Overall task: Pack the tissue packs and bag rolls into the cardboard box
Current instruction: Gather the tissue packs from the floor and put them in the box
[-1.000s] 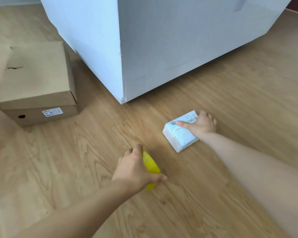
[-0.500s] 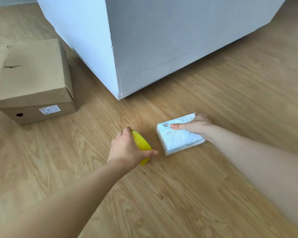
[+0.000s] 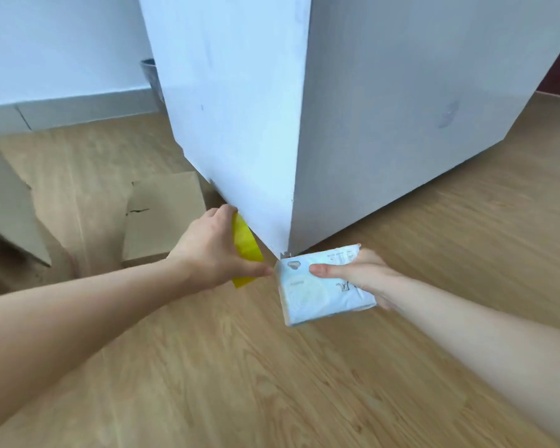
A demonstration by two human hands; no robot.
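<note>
My left hand (image 3: 212, 248) grips a yellow bag roll (image 3: 245, 250), held in the air just in front of the white cabinet's corner. My right hand (image 3: 366, 278) holds a white and pale blue tissue pack (image 3: 307, 295) lifted off the floor, thumb on top and fingers underneath. A closed brown cardboard box (image 3: 162, 226) sits on the wooden floor behind my left hand, its lid flap torn at the left edge. Both held items hang side by side, almost touching.
A large white cabinet (image 3: 385, 118) stands on the floor straight ahead, its corner right above my hands. Another cardboard panel (image 3: 8, 208) leans at the far left. A dark bin (image 3: 152, 79) shows behind the cabinet by the white wall.
Both hands have lifted their items off the floor and moved up and forward toward the cabinet corner. The view has tilted up, so the cardboard box now lies behind my left hand.
</note>
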